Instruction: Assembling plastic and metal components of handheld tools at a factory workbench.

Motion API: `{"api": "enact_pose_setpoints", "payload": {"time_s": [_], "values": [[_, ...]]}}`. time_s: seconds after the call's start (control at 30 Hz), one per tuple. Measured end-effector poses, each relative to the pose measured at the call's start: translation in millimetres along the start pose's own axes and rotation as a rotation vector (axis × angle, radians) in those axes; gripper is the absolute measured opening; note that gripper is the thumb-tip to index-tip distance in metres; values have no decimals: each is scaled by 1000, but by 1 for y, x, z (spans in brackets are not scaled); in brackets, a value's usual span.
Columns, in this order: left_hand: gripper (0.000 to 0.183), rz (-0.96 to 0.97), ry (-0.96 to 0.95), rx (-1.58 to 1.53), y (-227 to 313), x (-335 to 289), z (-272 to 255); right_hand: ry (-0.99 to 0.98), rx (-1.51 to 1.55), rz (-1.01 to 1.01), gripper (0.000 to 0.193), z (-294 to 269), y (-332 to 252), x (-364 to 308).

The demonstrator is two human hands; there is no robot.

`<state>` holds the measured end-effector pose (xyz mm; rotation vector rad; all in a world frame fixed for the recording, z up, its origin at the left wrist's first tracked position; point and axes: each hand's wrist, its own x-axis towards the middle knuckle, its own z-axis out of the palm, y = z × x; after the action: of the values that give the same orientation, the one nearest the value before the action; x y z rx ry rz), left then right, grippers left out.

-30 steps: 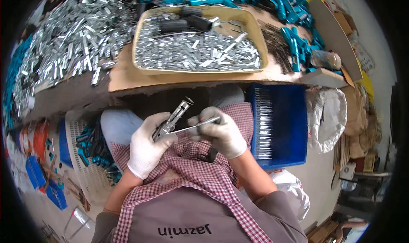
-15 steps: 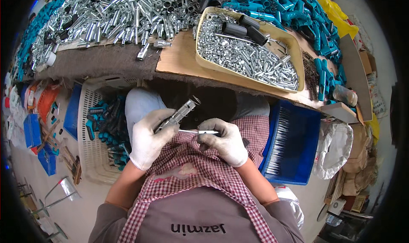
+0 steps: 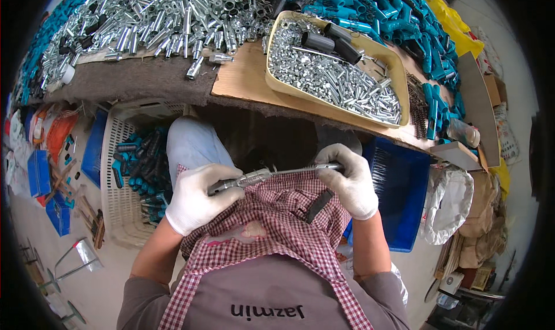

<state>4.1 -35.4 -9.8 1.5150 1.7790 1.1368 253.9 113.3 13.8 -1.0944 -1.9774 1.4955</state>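
My left hand [image 3: 205, 196], in a white work glove, is closed around a silver metal tube fitting [image 3: 254, 177] above my lap. A thin metal rod [image 3: 292, 170] runs from the fitting's right end across to my right hand [image 3: 351, 182]. That hand, gloved in white too, pinches the rod's far end between thumb and fingers. Whether the rod is joined to the fitting I cannot tell. Below the rod, a black sleeve-like piece [image 3: 319, 207] lies on the checked apron [image 3: 272, 217].
Ahead, the workbench [image 3: 243, 75] bears a heap of metal fittings [image 3: 173, 23], a cream tray [image 3: 338, 113] of small metal parts and many teal handles [image 3: 399, 18]. A white basket [image 3: 118, 203] of teal-and-black parts stands left, a blue bin [image 3: 404, 208] of rods right.
My right hand has moved right and up, farther from the left. The metal fitting has tipped from a steep slant to nearly level. More of the rod shows, and the black piece is exposed on the apron.
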Motion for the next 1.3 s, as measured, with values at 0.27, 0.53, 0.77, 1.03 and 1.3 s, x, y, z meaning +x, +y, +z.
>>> {"api": "enact_pose_setpoints", "payload": {"time_s": [0.27, 0.53, 0.77, 1.03, 1.3], "values": [[26, 102, -86, -45, 5, 2, 7, -142, -42, 43, 16, 15, -16, 1], [25, 71, -117, -91, 7, 5, 15, -144, -92, 62, 17, 6, -17, -6], [26, 141, -118, -75, 3, 9, 16, -133, -43, 92, 18, 4, -15, -6], [25, 122, -123, -98, 0, 8, 15, -166, -70, 29, 19, 5, -13, -1], [27, 138, -83, -152, 5, 10, 21, -232, -41, 42, 20, 16, -10, -1]]}}
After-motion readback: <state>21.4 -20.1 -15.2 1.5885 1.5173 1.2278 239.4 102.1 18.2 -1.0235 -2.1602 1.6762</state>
